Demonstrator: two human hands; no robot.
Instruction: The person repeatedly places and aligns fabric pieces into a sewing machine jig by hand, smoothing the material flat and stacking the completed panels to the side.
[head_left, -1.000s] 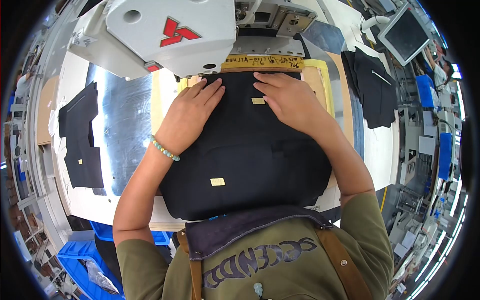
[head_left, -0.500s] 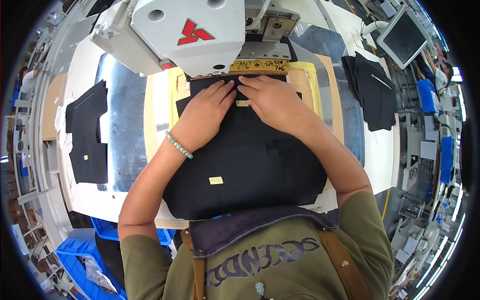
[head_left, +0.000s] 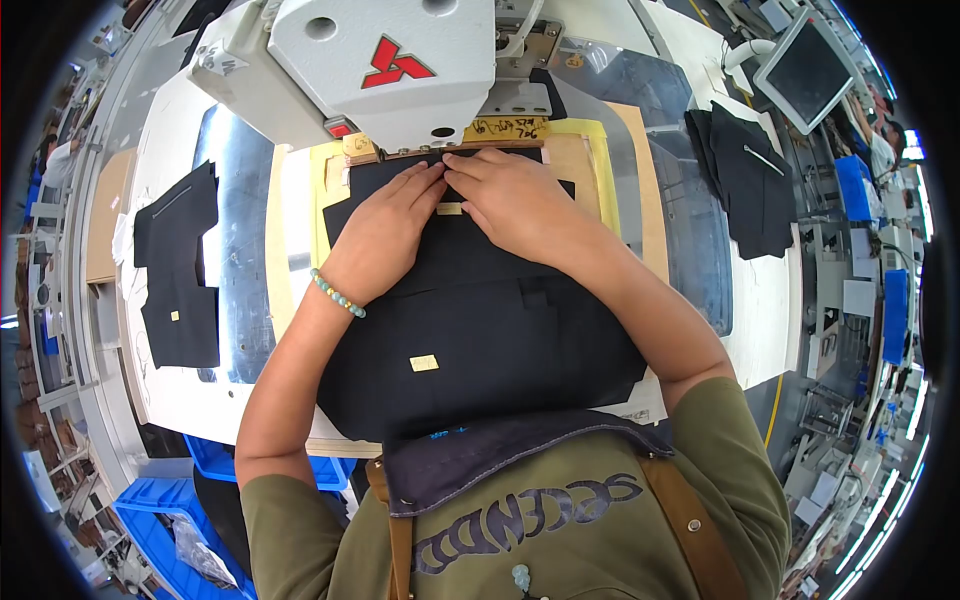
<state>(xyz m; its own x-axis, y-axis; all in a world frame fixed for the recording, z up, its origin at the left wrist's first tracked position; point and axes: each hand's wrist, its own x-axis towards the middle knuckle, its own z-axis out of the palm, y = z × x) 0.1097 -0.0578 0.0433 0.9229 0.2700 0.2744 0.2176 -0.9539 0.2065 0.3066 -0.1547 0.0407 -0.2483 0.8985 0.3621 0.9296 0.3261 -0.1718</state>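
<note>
Black fabric [head_left: 480,340] spreads from under the sewing machine head [head_left: 390,80] down to my apron. My left hand [head_left: 385,235] lies flat on it, fingers stretched toward the machine. Beside it my right hand [head_left: 515,205] also presses flat, its fingertips close to those of the left. Both hands are open and grip nothing. Between them shows a small yellow label [head_left: 449,209]; another yellow label [head_left: 424,363] sits lower on the cloth. Under the fabric is a yellow-edged template [head_left: 604,170]. Handwriting marks the yellow strip [head_left: 510,130] just behind my fingertips.
Cut black pieces lie at the left [head_left: 180,265], and a black stack [head_left: 745,185] with a zipper-like strip lies at the right. A screen [head_left: 805,72] stands at the upper right. Blue bins [head_left: 165,520] are below the table at the lower left.
The template, the upper part of the fabric and both my hands have shifted left relative to the table. My hands stay flat on the cloth.
</note>
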